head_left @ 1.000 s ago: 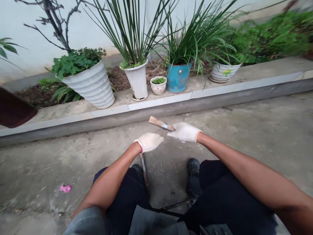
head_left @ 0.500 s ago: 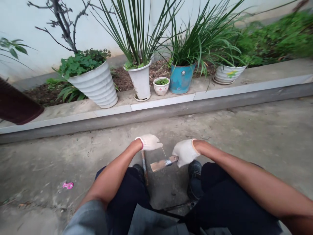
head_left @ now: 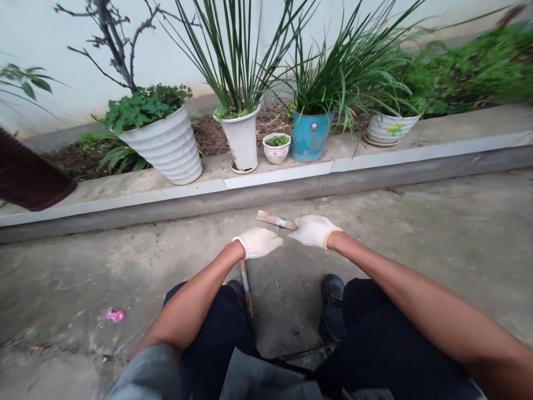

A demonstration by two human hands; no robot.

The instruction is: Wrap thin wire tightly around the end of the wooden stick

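I sit with both hands in white knit gloves over a concrete floor. My right hand (head_left: 313, 230) is closed round a short wooden stick (head_left: 275, 220) with a shiny metal band near the grip; the stick points up and left. My left hand (head_left: 258, 243) is closed beside it, pinching a thin thread or wire that runs to the stick's band. A long dark rod (head_left: 245, 281) stands under my left hand, between my knees, its top hidden by the glove.
A raised concrete kerb (head_left: 270, 180) crosses ahead, carrying a ribbed white pot (head_left: 166, 147), a tall white pot (head_left: 242, 140), a small bowl pot (head_left: 276, 150), a blue pot (head_left: 310, 136) and a low white pot (head_left: 389, 129). A pink scrap (head_left: 115, 315) lies on the floor at left.
My right hand swung the stick down between my knees half a second ago, then raised it back up and forward. My left hand stayed near the rod, shifting slightly.
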